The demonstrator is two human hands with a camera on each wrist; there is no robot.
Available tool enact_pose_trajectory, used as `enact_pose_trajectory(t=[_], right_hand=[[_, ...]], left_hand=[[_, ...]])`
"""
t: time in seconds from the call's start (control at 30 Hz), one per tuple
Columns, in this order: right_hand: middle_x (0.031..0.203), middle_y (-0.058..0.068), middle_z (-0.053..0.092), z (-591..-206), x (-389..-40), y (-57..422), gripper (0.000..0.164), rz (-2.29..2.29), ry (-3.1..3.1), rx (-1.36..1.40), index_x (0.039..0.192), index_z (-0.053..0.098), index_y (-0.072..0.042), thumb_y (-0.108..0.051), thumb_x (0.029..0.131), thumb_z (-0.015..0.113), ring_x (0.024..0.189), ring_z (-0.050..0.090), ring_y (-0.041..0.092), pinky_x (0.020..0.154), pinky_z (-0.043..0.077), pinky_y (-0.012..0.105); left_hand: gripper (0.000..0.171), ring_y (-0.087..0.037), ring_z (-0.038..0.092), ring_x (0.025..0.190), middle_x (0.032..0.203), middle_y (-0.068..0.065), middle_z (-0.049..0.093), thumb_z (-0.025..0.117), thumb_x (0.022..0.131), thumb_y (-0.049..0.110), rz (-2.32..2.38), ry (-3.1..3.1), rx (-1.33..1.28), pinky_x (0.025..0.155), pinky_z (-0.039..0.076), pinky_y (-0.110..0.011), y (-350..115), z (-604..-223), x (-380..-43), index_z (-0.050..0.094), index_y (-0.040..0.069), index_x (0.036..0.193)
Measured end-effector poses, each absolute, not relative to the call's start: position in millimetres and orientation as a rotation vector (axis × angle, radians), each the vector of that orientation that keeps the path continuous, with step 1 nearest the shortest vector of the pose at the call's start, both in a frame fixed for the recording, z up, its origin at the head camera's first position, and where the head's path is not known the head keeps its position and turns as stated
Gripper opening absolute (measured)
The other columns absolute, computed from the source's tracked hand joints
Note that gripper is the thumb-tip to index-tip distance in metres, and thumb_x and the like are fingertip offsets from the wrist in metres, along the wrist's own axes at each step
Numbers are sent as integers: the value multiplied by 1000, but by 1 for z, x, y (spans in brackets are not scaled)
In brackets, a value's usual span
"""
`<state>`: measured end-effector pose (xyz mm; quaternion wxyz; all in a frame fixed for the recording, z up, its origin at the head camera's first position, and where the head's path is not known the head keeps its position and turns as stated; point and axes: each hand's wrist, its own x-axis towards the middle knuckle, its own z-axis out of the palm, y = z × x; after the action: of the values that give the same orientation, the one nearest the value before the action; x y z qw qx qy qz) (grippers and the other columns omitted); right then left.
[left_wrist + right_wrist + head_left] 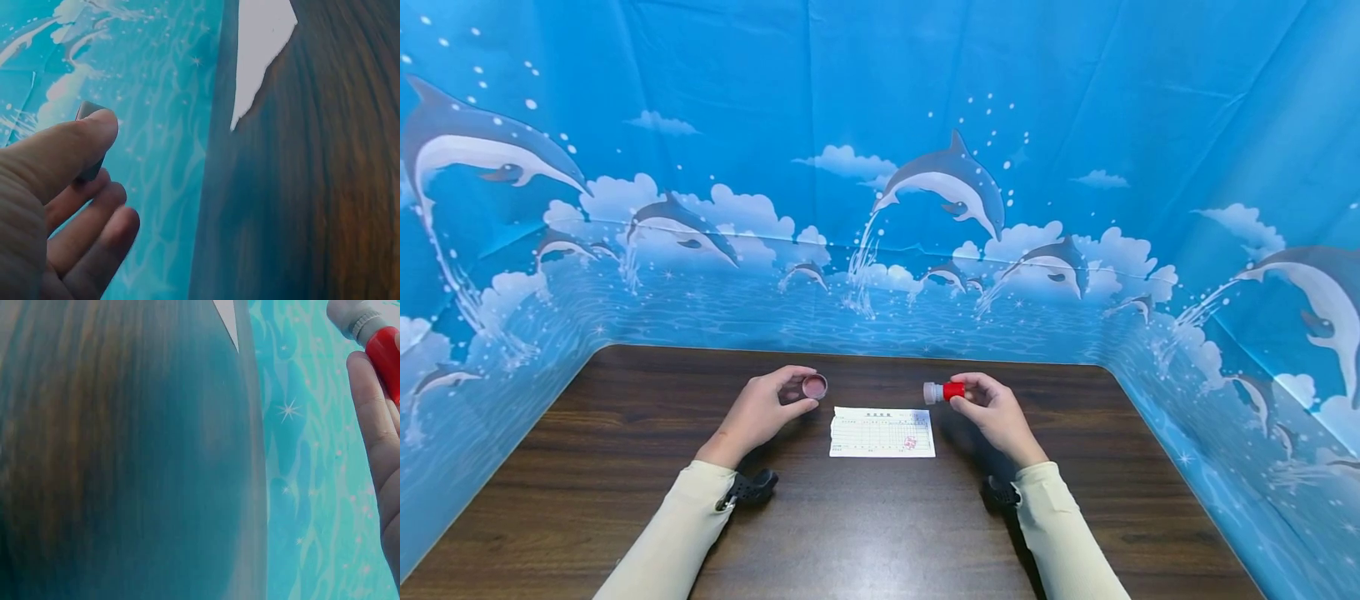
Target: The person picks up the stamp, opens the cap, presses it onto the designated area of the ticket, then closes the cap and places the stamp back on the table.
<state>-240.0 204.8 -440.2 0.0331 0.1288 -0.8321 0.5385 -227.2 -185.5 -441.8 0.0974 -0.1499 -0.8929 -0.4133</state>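
In the head view my left hand [758, 415] pinches a small round cap [815, 386] between thumb and fingers, its reddish inside facing the camera. The left wrist view shows my thumb lying over the cap [94, 170], covering much of it. On the other side, my right hand [996, 414] grips a stamp by its red handle [954, 390]; the stamp's clear greyish head [932, 392] points left. The stamp [382, 357] is partly cut off in the right wrist view. Between and below both hands lies a printed paper slip [872, 433] bearing a red round imprint [910, 442].
The slip lies flat on a dark wood-grain table [865, 517], its left edge torn. A blue dolphin-print curtain [760, 308] rises behind the table and along both sides. Black straps [752, 487] sit on both wrists.
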Motion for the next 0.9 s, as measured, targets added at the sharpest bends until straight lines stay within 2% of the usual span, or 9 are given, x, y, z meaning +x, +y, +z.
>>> enact_pose_trajectory(t=[0.23,0.4,0.53,0.77,0.9], right_hand=[[109,10,71,-434,-236,199,35,1694,-2525,391,126,70,-10,-17,93,79,91,62,28,77,58,27],[112,12,71,-432,-235,196,37,1742,-2499,417,128,69,-9,-18,94,79,95,63,29,81,58,27],[112,13,71,-432,-234,194,37,1755,-2492,425,128,69,-11,-22,93,80,94,63,29,80,58,26],[111,13,70,-431,-234,193,39,1771,-2491,418,128,70,-11,-25,93,80,94,62,30,79,57,28],[110,12,71,-430,-234,191,40,1767,-2496,424,128,70,-10,-25,93,80,92,63,29,78,58,29]], left_hand=[[45,-20,75,99,120,-9,73,83,90,16,-1316,-2571,-525,84,62,-33,-177,-436,-228,68,9,132],[47,-21,75,99,122,-12,72,84,89,13,-1327,-2529,-569,83,61,-32,-172,-433,-227,68,7,133],[48,-22,75,100,130,-13,69,83,89,9,-1338,-2498,-611,85,61,-32,-168,-433,-226,67,7,134],[44,-16,74,96,114,-6,74,83,89,11,-1378,-2484,-627,81,62,-29,-162,-428,-225,68,11,130],[45,-16,74,95,116,-7,73,83,89,10,-1379,-2474,-648,79,61,-28,-158,-425,-225,68,9,131]])
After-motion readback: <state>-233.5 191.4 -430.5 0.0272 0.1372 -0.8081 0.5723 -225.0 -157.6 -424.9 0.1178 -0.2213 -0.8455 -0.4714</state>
